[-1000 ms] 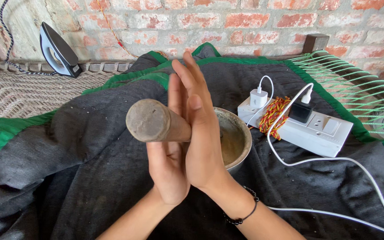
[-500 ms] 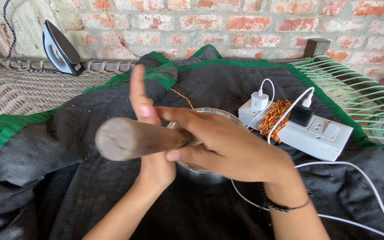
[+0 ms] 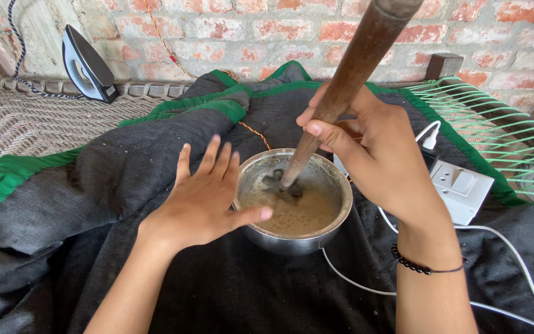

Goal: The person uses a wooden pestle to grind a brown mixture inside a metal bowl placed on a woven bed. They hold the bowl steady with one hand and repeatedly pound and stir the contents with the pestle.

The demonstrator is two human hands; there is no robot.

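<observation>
Since the earlier frame your palms have parted: your right hand (image 3: 375,154) alone now clamps the wooden stick (image 3: 341,93), which slants up and away from the bowl (image 3: 292,238). Your left hand (image 3: 202,201) lies open, fingers spread, thumb over the rim just left of it.

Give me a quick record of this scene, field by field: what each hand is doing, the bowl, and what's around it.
Right hand: grips wooden churning stick, tilted, lower end in bowl
Left hand: open, fingers spread, thumb at bowl's rim
Steel bowl: holds frothy tan liquid
Surface: dark blanket with green edge
Nearby: white power strip, white cable, clothes iron, brick wall
</observation>
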